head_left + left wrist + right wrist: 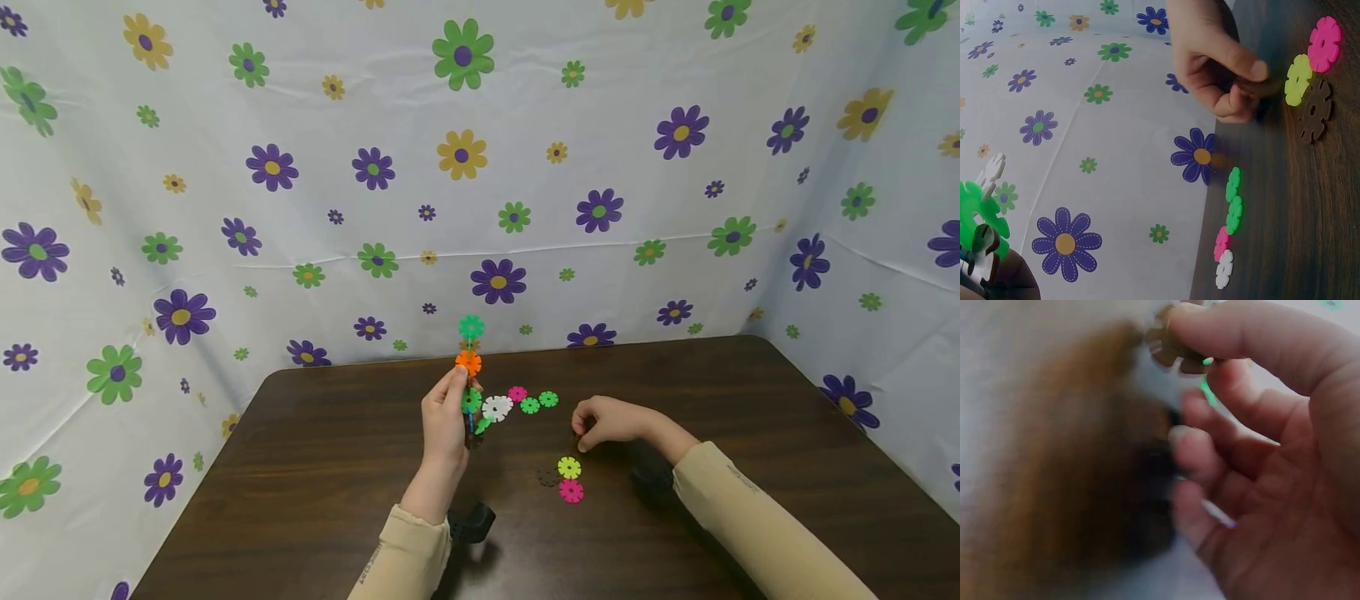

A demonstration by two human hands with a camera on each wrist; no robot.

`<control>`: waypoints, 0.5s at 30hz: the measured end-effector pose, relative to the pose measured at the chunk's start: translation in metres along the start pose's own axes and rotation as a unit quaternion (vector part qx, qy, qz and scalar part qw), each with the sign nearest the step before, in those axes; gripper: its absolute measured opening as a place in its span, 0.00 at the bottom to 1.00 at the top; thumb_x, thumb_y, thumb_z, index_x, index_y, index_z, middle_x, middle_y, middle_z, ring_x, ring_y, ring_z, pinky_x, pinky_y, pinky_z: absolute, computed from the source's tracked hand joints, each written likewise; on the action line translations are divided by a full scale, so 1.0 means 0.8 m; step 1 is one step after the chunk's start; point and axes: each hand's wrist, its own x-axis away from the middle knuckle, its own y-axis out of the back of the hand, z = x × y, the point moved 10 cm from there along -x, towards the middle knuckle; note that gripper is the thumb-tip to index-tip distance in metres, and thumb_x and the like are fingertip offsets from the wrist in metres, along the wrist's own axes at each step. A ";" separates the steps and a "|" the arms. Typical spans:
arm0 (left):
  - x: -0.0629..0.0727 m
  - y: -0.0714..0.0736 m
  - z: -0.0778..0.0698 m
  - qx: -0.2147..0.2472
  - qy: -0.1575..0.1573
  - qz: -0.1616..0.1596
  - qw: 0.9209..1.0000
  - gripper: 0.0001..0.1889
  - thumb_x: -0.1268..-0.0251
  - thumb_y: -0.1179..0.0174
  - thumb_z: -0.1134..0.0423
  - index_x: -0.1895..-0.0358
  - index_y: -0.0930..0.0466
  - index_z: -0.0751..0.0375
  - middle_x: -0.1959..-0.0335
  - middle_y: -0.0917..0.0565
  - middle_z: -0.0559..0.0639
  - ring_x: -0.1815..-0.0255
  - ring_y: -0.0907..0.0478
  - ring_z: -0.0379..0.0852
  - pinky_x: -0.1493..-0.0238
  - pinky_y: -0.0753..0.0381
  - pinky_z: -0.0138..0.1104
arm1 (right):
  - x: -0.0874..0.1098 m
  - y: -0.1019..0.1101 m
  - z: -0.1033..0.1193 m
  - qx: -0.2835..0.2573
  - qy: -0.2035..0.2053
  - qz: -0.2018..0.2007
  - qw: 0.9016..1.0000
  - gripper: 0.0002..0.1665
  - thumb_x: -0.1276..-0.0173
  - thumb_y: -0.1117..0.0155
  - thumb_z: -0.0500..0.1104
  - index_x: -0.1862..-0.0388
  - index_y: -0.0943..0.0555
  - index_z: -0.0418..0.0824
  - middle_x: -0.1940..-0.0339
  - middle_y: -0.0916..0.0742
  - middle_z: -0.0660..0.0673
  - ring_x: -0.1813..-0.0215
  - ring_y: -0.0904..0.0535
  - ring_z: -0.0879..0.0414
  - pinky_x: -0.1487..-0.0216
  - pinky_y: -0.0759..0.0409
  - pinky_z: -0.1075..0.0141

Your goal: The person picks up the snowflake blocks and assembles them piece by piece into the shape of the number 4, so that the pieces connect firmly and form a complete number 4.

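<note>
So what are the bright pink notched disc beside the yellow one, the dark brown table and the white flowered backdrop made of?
Bright pink notched disc: probably smooth, thin plastic, given its even colour and crisp slots. Dark brown table: seemingly wood or woodgrain laminate, slightly glossy, with streaky grain and glare. White flowered backdrop: maybe matte fabric or vinyl; creases show.

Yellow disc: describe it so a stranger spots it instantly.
On the dark table, look below and left of the right hand in the head view. The notched yellow disc lies there, its colour setting it apart from the neighbouring pink disc and brown disc.
</note>
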 end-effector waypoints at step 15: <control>0.000 0.003 0.001 -0.014 0.011 -0.007 1.000 0.17 0.26 0.46 0.55 0.71 0.18 0.61 0.74 0.21 0.52 0.82 0.33 0.39 0.79 0.31 0.27 | -0.006 0.056 0.098 -0.060 0.092 -0.087 0.990 0.07 0.36 0.32 0.41 0.64 0.13 0.38 0.70 0.14 0.48 0.72 0.26 0.55 0.68 0.23 0.63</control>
